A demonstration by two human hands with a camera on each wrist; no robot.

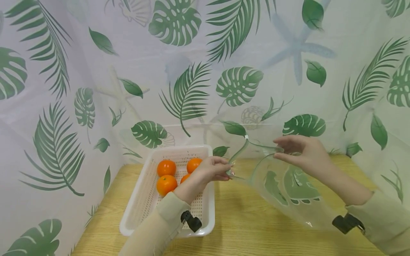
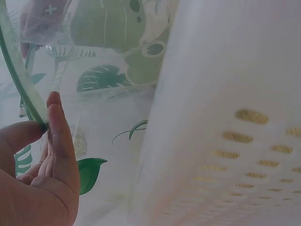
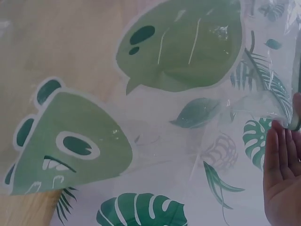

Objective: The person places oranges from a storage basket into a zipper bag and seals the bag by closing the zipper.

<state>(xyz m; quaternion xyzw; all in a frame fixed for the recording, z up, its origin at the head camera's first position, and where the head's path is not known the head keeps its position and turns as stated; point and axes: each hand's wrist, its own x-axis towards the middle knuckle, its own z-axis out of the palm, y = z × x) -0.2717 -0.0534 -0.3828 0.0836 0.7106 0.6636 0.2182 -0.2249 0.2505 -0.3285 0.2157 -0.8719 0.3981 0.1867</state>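
Note:
A clear plastic zip bag (image 1: 301, 190) with green cartoon dinosaur prints hangs between the two hands, its mouth spread apart. At the left edge of the opening, the left hand (image 1: 208, 170) pinches the rim between thumb and fingers. The right hand (image 1: 302, 153) pinches the opposite edge of the mouth. In the right wrist view the printed bag (image 3: 181, 54) fills much of the frame and looks flat. Below the left forearm, several oranges (image 1: 167, 185) sit in a white plastic basket (image 1: 209, 202); the arm partly hides some of them.
The wood-grain table (image 1: 246, 227) carries the basket at its left side. Behind and around it hangs a white curtain (image 1: 198, 53) printed with green leaves. A small black wrist camera (image 1: 191, 221) is strapped on the left sleeve, another black camera (image 1: 347, 223) on the right.

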